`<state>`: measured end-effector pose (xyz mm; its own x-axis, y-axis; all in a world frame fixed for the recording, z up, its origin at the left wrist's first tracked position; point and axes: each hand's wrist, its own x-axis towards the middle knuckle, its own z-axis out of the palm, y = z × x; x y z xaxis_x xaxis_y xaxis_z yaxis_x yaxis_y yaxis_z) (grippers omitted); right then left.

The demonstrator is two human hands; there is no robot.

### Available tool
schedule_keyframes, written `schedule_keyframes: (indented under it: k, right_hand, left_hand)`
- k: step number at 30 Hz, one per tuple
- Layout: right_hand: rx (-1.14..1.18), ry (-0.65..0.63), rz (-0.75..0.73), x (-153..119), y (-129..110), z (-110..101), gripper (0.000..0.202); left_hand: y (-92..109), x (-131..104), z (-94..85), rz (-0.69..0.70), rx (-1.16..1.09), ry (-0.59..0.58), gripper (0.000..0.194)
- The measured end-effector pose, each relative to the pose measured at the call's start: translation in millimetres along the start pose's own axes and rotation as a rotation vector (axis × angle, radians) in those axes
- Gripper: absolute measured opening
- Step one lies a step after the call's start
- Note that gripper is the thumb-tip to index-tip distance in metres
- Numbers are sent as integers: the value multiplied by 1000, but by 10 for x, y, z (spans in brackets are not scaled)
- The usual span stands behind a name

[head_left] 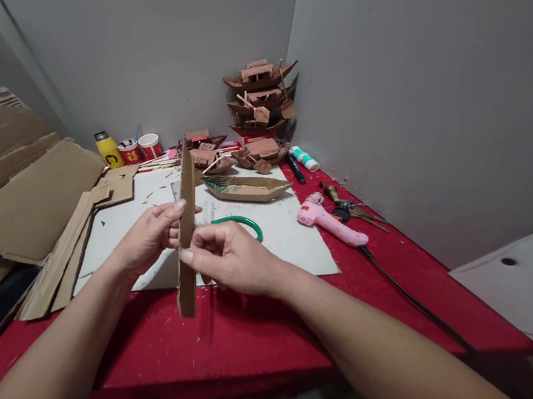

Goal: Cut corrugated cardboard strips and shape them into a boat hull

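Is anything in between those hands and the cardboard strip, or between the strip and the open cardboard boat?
Nothing visible separates the left hand or right hand from the cardboard strip; both touch it. Toward the open cardboard boat, a green loop lies on the white sheet.

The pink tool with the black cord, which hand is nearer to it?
Right. The right hand is left of the pink tool, not touching it; the left hand is farther left, holding the cardboard strip.
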<state>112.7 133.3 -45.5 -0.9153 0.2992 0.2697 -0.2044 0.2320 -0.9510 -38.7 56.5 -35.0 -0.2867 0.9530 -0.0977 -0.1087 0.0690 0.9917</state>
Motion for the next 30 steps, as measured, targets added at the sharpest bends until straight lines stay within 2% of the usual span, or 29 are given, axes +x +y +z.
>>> schedule_keyframes:
  k: [3,9,16,19,24,30]
  right_hand:
    - [-79,-49,-27,-10,12,20,24]
    - [-161,-69,-63,-18,-2,24,21]
    - [-149,-61,-40,-20,-16,19,23]
    - [-100,-76,-3,-19,-24,21,23]
    - [101,-128,146,-11,-26,13,17]
    - [93,-93,155,-4,3,0,13]
  left_hand:
    - [12,-7,6,47,48,17,38]
    - [-14,3,-1,55,113,54,42]
    - [-33,6,9,109,144,66,32]
    - [-34,3,19,117,168,62,31]
    - [-22,-11,31,111,189,53,37]
    - [-10,-21,53,104,182,45,36]
